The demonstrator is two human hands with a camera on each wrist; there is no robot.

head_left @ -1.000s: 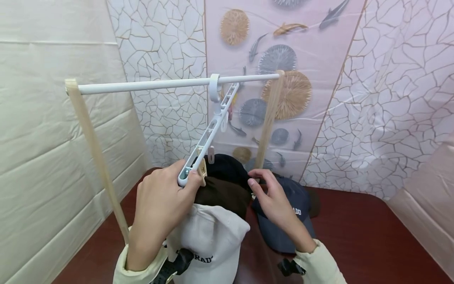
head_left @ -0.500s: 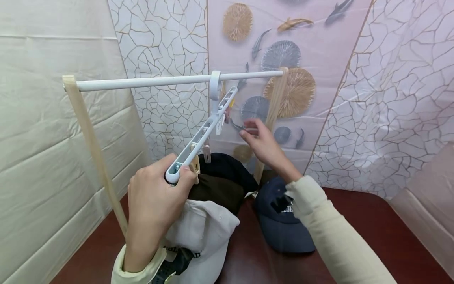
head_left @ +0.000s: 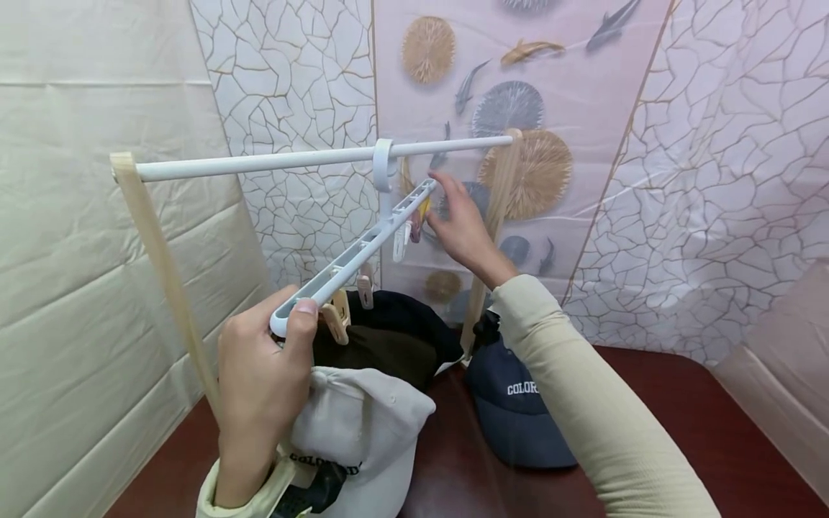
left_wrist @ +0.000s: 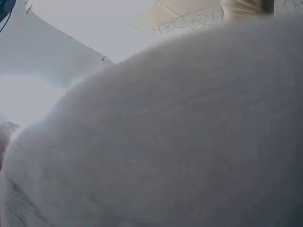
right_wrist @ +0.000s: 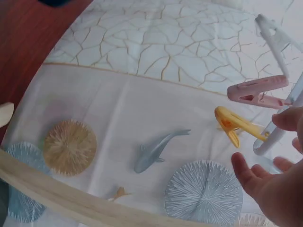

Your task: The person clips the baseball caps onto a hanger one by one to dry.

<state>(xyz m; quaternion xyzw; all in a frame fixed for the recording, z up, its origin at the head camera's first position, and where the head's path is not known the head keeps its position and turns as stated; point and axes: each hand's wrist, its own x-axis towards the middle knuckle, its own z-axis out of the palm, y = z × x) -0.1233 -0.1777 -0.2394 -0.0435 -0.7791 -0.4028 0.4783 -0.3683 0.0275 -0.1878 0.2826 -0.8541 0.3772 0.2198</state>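
My left hand [head_left: 262,374] grips the near end of a white clip hanger [head_left: 363,255], thumb on top. At the far end, the fingers of my right hand [head_left: 461,224] are spread around the tip, beside a yellow clip [right_wrist: 232,124] and a pink clip [right_wrist: 258,90]. A white clip [head_left: 401,243], a pale pink clip [head_left: 365,290] and a beige clip [head_left: 337,316] hang nearer. Below the hanger are a white cap [head_left: 369,424] with dark lettering, a dark brown cap [head_left: 382,356] and a black cap [head_left: 404,316]. Pale fabric fills most of the left wrist view.
The hanger's hook [head_left: 382,165] sits over a white rod [head_left: 259,160] between two wooden posts [head_left: 162,259]. A navy cap [head_left: 518,424] with white lettering lies on the dark red table [head_left: 648,403], right of the others. A patterned curtain [head_left: 298,86] stands behind.
My right hand has moved from beside the caps up and away to the hanger's far end. My left hand has shifted slightly left and down with the near end.
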